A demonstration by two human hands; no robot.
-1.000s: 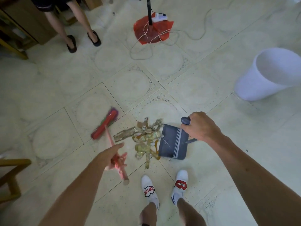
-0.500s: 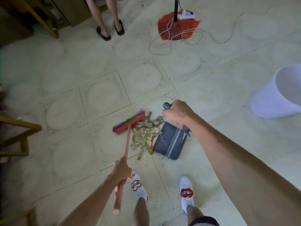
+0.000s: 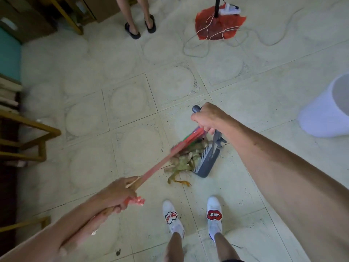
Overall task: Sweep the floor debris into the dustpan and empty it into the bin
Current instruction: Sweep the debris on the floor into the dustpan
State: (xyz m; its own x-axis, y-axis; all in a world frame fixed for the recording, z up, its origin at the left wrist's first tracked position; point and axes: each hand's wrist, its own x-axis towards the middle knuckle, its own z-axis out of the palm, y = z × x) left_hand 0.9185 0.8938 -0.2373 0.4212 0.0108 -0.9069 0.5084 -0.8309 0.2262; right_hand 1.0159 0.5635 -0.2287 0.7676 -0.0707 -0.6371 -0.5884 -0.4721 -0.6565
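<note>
Debris point(image 3: 182, 161) bunched on the floor point(image 3: 132, 103) at the dustpan's lip, partly inside. Left hand point(image 3: 118, 193) wrapped tight round the red broom point(image 3: 177, 150) handle, bristles pressing the pile rightward. Right hand point(image 3: 206, 118) clenched on the dustpan point(image 3: 206, 164) handle, pan tilted. Sweeping step underway; probably next: gathering the stray strip, then carrying to the bin point(image 3: 326, 112) far right.

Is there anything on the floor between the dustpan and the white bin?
No. Only bare tile floor lies between the dustpan and the white bin. The debris sits on the dustpan's other side, away from the bin.
</note>
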